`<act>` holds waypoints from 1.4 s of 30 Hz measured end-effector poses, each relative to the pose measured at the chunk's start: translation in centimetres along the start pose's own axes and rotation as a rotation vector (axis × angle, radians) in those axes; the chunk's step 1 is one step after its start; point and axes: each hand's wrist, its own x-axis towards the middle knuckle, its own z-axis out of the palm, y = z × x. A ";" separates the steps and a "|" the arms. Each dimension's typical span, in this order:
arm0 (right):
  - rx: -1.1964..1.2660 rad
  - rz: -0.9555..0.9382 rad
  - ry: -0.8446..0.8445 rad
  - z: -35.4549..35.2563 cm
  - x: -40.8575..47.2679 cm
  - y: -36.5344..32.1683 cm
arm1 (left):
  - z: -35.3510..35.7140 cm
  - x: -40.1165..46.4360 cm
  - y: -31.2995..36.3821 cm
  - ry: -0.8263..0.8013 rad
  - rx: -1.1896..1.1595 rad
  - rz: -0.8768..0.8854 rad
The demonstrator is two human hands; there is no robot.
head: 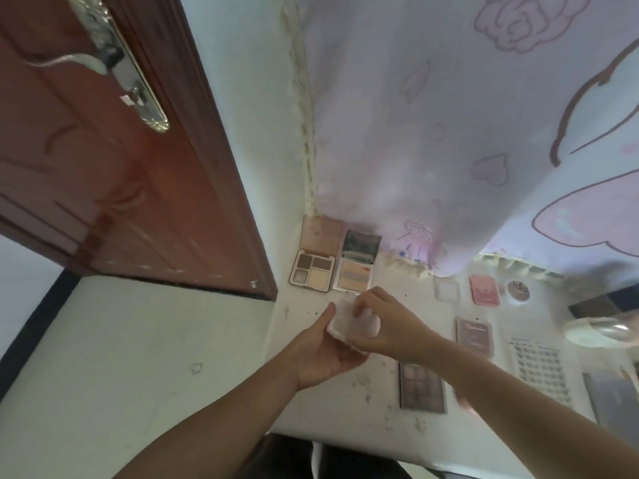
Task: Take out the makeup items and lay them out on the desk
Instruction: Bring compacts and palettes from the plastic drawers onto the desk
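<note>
compact: small clear hard-plastic square compact (349,323), flat and glossy, held above the white desk (345,395), near its left edge
grip: my left hand (323,350) cups it from below; my right hand (383,323) pinches its top edge
step: opening it, I judge
next: needs a gentle lid pry, then a free spot beside the open four-pan beige eyeshadow palette (313,273)
laid out: shut mauve rectangular palette (422,387), matte

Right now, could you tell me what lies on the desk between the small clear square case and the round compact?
In the head view, a pink compact lies between the clear square case and the round compact.
</note>
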 end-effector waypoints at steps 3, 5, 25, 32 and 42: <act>0.144 0.027 -0.156 0.0 1.9 -1.6 | -2.7 -1.7 0.3 0.044 -0.082 0.019; 0.176 0.042 -0.252 -0.1 3.4 -2.3 | -4.0 -2.6 0.5 0.084 -0.119 0.031; 0.003 0.193 -0.019 3.0 13.7 -3.1 | -7.9 -3.6 3.9 0.547 1.057 0.545; -0.044 0.162 0.067 1.4 11.5 -2.5 | -7.5 -2.9 4.2 0.641 1.186 0.555; -0.276 0.396 -0.049 -0.6 -4.1 4.2 | 0.6 2.5 -2.4 0.184 1.491 0.436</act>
